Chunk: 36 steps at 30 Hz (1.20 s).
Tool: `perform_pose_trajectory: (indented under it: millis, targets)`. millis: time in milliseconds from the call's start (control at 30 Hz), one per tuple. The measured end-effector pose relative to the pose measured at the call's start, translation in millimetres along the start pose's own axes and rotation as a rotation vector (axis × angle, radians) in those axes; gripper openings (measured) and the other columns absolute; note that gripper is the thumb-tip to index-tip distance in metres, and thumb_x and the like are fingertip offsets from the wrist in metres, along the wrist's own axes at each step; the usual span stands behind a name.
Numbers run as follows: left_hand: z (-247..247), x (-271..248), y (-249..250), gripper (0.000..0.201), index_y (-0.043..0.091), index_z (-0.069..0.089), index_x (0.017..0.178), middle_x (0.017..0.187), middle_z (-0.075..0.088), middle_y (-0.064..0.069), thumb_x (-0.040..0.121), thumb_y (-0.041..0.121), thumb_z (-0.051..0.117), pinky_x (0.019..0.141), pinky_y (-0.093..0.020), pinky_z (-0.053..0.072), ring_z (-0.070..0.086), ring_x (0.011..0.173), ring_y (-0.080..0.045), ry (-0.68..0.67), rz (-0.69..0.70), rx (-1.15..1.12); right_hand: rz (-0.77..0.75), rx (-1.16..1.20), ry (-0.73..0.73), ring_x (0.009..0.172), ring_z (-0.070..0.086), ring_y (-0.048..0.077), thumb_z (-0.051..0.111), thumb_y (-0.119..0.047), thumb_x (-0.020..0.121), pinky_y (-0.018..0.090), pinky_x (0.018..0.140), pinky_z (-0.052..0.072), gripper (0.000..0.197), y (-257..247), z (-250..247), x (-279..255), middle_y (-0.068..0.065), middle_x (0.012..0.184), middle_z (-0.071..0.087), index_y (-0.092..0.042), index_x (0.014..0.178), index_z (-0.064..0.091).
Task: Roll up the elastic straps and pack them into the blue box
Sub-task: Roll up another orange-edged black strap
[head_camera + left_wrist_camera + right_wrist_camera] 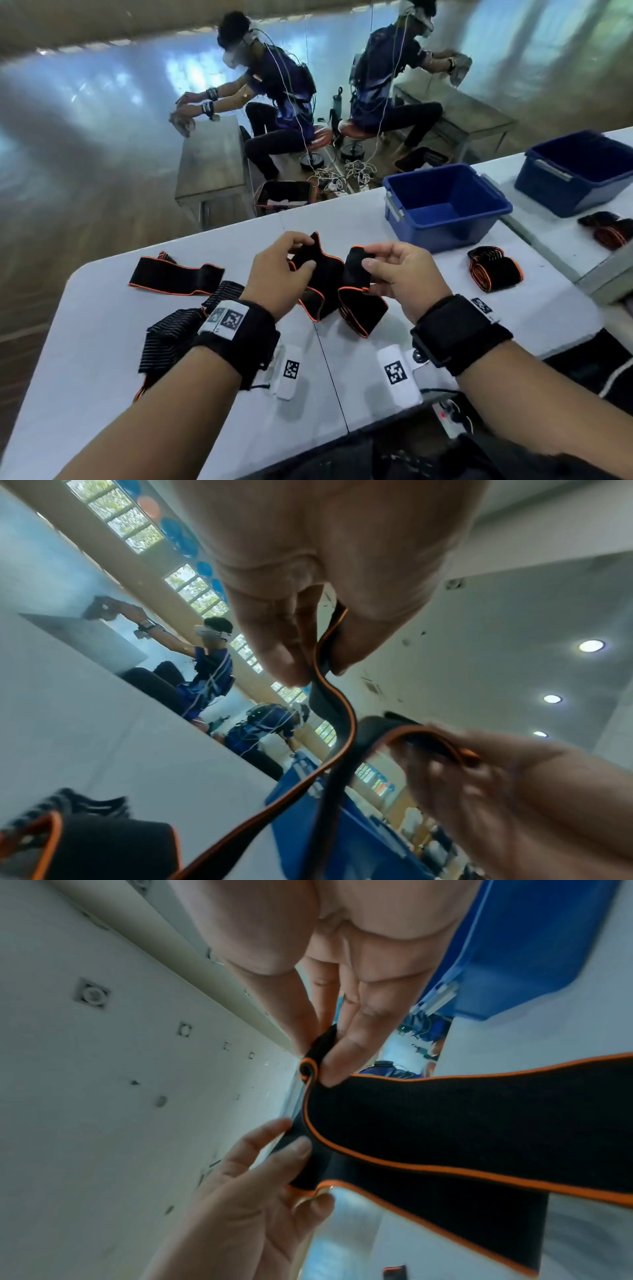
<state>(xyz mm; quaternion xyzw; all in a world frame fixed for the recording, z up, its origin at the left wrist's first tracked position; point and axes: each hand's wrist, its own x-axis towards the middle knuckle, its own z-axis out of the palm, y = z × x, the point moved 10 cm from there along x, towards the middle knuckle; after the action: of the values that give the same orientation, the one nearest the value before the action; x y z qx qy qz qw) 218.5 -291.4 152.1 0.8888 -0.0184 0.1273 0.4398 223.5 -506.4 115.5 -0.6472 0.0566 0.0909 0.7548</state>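
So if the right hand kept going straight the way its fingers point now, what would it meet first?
Probably the left hand: the right hand points leftward across the strap both hold. Depth is unclear.

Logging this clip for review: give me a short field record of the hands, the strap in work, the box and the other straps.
left hand: pinches held strap
right hand: pinches the same strap's end, starting to curl
blue box: open on the table, no strap visible inside
rolled strap: lies right of the hands, near the box
loose straps: unrolled, left of the hands
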Motion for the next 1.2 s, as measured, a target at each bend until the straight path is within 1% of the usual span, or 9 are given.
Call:
perform_pose_trajectory:
  millis: [200,333,500,667,833,933,1033,1133,1200]
  targets:
    - [-2,-5,44,0.037,0.035,0.064,0.107,0.096,0.071,0.014,0.08,0.016,0.079,0.068,-0.019,0.054,0.06,0.063,-0.002,-0.032,-0.004,-0.216,-0.086,0.055,-0.057,0.091,0.072,0.029,0.065,0.002,0.091,0.046,0.074,0.062,0.017,-30,31,5,0.015,0.096,0.07,-0.009,0.103,0.067]
    - [-1,-10,46,0.043,0.03,0.068,0.108,0.112,0.07,0.014,0.068,0.025,0.085,0.07,-0.031,0.06,0.067,0.076,-0.017,-0.08,-0.066,-0.323,-0.093,0.146,-0.086,0.084,0.074,0.031,0.064,0.001,0.092,0.038,0.065,0.061,0.024,-40,38,2,0.027,0.097,0.069,-0.007,0.114,0.06]
    - [-2,-13,47,0.048,0.02,0.068,0.103,0.114,0.071,0.006,0.066,0.0,0.09,0.063,-0.028,0.056,0.063,0.071,-0.016,-0.108,-0.069,-0.452,-0.056,0.21,-0.125,0.07,0.072,0.021,0.065,-0.004,0.093,0.031,0.056,0.057,0.017,-40,41,1,0.009,0.079,0.073,-0.006,0.108,0.059]
    - [-6,-16,59,0.047,0.033,0.068,0.109,0.128,0.065,0.017,0.066,0.032,0.086,0.074,-0.032,0.059,0.061,0.076,-0.012,-0.079,0.04,-0.299,-0.031,0.239,-0.178,0.071,0.072,0.02,0.059,-0.003,0.096,0.028,0.054,0.058,0.009,-38,47,-3,0.015,0.084,0.074,-0.004,0.101,0.066]
    - [-9,-20,70,0.051,0.041,0.066,0.116,0.126,0.062,0.029,0.067,0.053,0.076,0.087,-0.023,0.047,0.057,0.111,-0.006,-0.058,0.124,-0.09,-0.04,0.201,-0.197,0.067,0.067,0.018,0.06,-0.012,0.097,0.028,0.055,0.056,0.014,-42,45,-8,0.015,0.083,0.07,-0.003,0.102,0.07]
    - [-11,-20,75,0.043,0.037,0.067,0.116,0.126,0.062,0.022,0.076,0.049,0.076,0.097,-0.024,0.043,0.054,0.124,-0.005,-0.039,0.181,-0.075,-0.028,0.195,-0.225,0.073,0.069,0.022,0.064,-0.006,0.093,0.03,0.058,0.058,0.016,-44,46,-10,0.018,0.089,0.072,-0.001,0.107,0.068]
    - [-12,-18,76,0.028,0.03,0.068,0.115,0.119,0.066,0.013,0.086,0.03,0.07,0.101,-0.03,0.046,0.06,0.119,-0.012,-0.03,0.199,-0.163,-0.044,0.118,-0.226,0.076,0.071,0.027,0.058,0.003,0.093,0.035,0.062,0.06,0.019,-54,44,-8,0.019,0.09,0.073,-0.001,0.109,0.068]
    - [-14,-11,70,0.026,0.033,0.062,0.11,0.111,0.069,0.005,0.085,0.025,0.066,0.095,-0.048,0.053,0.065,0.107,-0.018,-0.031,0.113,-0.356,-0.112,0.038,-0.225,0.071,0.069,0.025,0.055,0.004,0.093,0.033,0.062,0.06,0.019,-79,46,-5,0.014,0.082,0.072,-0.001,0.104,0.07]
    - [-19,-5,74,0.025,0.031,0.06,0.108,0.108,0.067,-0.006,0.084,0.027,0.067,0.089,-0.049,0.052,0.064,0.099,-0.021,-0.011,0.116,-0.442,-0.171,0.011,-0.23,0.07,0.069,0.021,0.055,0.002,0.095,0.03,0.061,0.058,0.017,-98,50,-3,0.011,0.079,0.072,-0.001,0.104,0.069]
